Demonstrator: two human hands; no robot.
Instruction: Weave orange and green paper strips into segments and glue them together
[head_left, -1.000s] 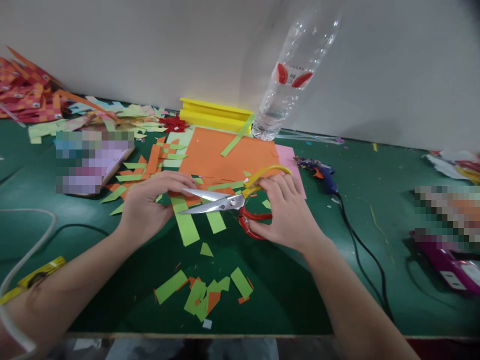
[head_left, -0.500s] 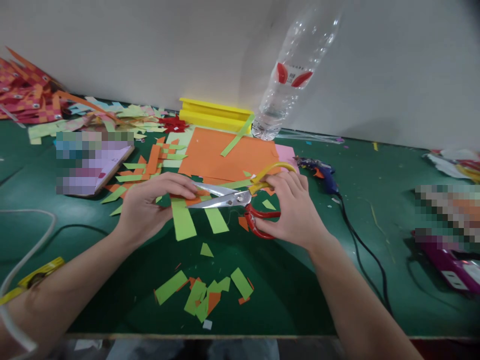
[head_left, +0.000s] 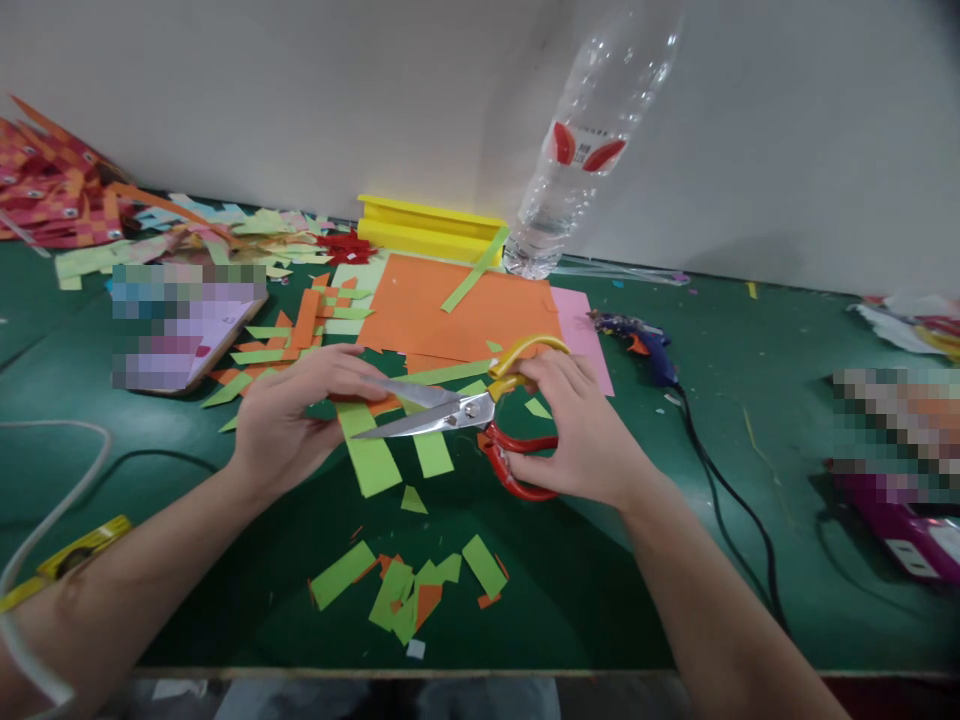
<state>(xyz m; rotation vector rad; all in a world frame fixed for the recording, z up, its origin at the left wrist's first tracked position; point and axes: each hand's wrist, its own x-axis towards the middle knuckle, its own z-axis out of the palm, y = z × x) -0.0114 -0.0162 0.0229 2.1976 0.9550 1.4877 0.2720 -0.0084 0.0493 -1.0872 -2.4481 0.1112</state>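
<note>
Scissors (head_left: 471, 411) are over mid green table (head_left: 570, 610), blades (head_left: 409, 422) parted across lime-green paper strips (head_left: 371, 462), right hand (head_left: 589, 425) fingers gripping yellow-and-red handles (head_left: 525, 348), left hand (head_left: 289, 410) fingers pinching strips at left.

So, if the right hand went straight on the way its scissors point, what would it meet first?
With the scissors leading, the right hand would probably meet the green paper strips at the left hand first, then that hand. The blades overlap the strips in view; whether they touch is unclear.

Clear plastic bottle (head_left: 589, 150), blue glue gun (head_left: 654, 355), white cable (head_left: 28, 662)
</note>
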